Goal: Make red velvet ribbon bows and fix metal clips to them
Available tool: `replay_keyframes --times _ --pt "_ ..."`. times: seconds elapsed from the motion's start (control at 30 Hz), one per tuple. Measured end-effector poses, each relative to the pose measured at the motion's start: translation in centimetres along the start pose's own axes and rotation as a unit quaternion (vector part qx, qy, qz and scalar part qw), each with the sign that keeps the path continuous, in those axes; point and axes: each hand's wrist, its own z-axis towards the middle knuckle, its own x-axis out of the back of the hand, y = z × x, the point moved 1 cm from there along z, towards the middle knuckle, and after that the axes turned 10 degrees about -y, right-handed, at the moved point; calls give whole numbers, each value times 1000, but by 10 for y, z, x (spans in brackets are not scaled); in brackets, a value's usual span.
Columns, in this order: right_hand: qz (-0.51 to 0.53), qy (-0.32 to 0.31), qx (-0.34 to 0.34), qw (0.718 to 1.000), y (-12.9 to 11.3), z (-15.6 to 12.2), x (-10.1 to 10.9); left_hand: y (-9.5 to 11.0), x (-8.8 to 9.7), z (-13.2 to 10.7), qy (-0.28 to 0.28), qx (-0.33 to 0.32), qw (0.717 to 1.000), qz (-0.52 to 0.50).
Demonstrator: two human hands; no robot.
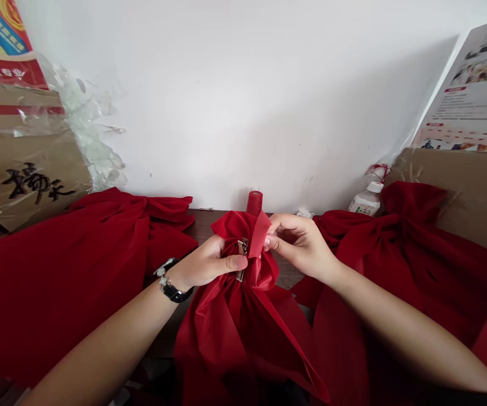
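A red fabric bow with long tails lies in front of me, gathered at its middle. My left hand, with a watch on the wrist, pinches the gathered centre, thumb pressed beside a metal clip. My right hand holds a red ribbon strip between its fingertips, wrapped over the gathered centre next to the clip. Both hands are closed on the fabric.
More red fabric bows lie at the left and right. A red spool stands by the white wall, a small white bottle beside it. Cardboard boxes in plastic flank both sides.
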Motion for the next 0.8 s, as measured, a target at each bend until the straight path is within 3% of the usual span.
replay_keyframes --times 0.43,0.67,0.8 --pt "-59 23 28 998 2 -2 -1 0 -2 0 22 -3 1000 13" --pt "-192 72 46 978 -5 -9 -12 4 -4 -1 117 4 990 82" --pt "-258 84 68 960 -10 -11 -18 4 -7 -2 128 14 984 126"
